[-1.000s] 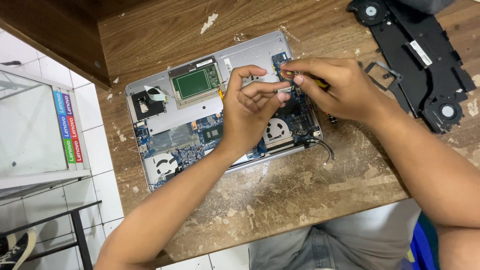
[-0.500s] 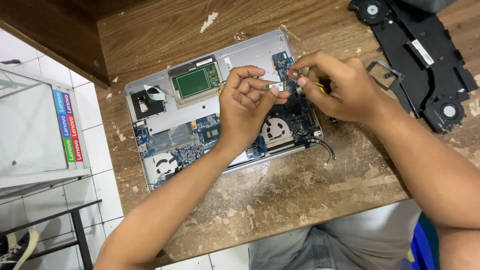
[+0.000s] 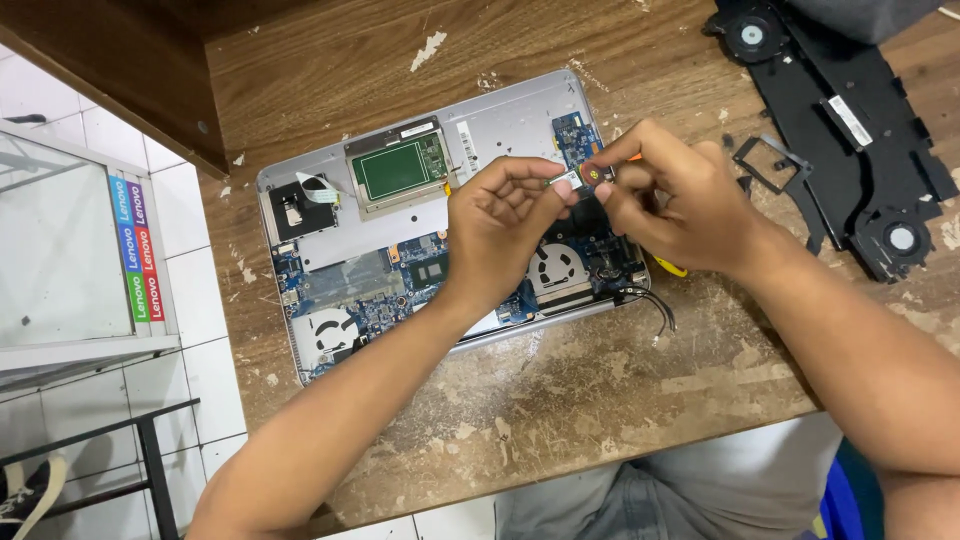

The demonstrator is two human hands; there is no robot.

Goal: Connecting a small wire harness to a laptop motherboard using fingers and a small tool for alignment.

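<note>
Both hands meet above an opened laptop (image 3: 440, 235), its silver shell bare and blue circuit boards exposed. The left hand (image 3: 500, 225) and right hand (image 3: 670, 205) are curled, fingertips pinched on opposite ends of a small flat rectangular card (image 3: 570, 181), pale with a dark patch, held just over the boards. The wooden surface (image 3: 560, 400) is worn and flaking. A black plastic cover (image 3: 850, 130) with round fans lies at the right.

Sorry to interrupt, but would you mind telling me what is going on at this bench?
A person has an opened laptop on a worn wooden table, its circuit boards and fans exposed. The left hand and the right hand pinch a small circuit card between them above the laptop. A removed black panel lies to the right.
</note>
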